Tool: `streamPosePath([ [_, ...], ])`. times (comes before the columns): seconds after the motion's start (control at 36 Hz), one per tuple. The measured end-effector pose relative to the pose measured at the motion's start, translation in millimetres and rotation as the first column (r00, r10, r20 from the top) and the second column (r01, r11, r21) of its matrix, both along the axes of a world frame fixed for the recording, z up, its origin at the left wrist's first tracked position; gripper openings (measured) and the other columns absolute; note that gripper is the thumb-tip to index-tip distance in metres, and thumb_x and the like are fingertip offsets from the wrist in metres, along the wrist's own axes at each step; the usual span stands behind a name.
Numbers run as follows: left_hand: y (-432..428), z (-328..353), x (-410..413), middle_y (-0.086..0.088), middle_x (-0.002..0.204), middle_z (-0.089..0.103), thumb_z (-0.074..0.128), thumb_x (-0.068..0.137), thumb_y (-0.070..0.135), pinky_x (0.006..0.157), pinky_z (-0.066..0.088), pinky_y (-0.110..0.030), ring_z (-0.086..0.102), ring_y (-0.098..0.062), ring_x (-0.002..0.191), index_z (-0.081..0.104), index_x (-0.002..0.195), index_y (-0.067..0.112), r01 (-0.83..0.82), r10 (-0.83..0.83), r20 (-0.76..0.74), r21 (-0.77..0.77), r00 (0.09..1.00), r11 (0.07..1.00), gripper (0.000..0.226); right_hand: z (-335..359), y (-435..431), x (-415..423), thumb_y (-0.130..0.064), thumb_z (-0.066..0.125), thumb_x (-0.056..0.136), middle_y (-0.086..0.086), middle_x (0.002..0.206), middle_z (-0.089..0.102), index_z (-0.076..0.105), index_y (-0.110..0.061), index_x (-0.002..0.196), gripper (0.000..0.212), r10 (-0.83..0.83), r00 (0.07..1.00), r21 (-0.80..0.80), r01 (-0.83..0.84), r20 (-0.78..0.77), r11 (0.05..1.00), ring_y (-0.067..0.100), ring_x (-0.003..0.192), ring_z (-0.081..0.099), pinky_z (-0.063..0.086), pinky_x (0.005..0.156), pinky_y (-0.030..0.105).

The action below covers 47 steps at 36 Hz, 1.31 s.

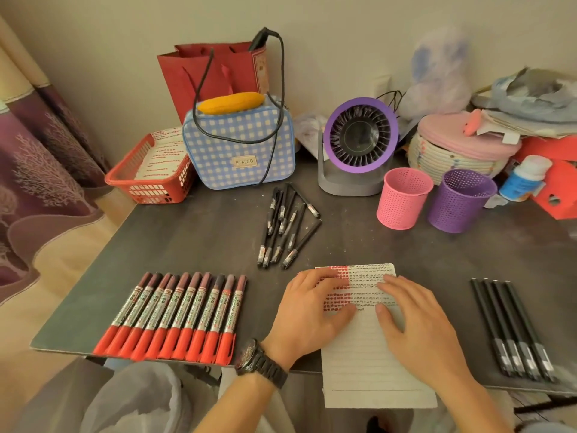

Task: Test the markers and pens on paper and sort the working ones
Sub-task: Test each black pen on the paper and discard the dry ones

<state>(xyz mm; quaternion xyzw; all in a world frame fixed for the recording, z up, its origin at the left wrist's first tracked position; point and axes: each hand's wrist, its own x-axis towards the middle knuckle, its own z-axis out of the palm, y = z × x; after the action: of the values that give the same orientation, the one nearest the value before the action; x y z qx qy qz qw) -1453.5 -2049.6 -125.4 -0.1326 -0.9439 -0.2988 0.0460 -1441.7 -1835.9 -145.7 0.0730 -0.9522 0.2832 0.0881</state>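
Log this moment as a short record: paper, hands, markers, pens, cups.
paper: lined; red marks upper left, black marks upper right, lower part blank; overhangs the near edge of the table
left hand: flat on the paper, holding nothing
right hand: flat on the paper, holding nothing
red markers: neat row, left of the paper
loose black pens: pile beyond the paper
lined-up black pens: row, right of the paper
pink cup: upright, far right
purple cup: upright, beside it
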Motion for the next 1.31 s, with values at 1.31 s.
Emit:
streamPosePath([
  [1.31, -26.0, 47.9, -9.8, 0.005, 0.07, 0.056, 0.044, 0.104, 0.04, 0.054, 0.035, -0.015, 0.042, -0.002, 0.057, 0.055, 0.109, 0.04, -0.091, 0.057, 0.086, 0.483, 0.995, 0.871, 0.012, 14.5, 3.2, 1.8, -0.069, 0.053, 0.089, -0.033, 0.126, 0.057, 0.062, -0.043, 0.12, 0.041, -0.03, 0.999, -0.317, 0.02, -0.028, 0.948, -0.008, 0.13, 0.042, 0.035, 0.1, 0.014],
])
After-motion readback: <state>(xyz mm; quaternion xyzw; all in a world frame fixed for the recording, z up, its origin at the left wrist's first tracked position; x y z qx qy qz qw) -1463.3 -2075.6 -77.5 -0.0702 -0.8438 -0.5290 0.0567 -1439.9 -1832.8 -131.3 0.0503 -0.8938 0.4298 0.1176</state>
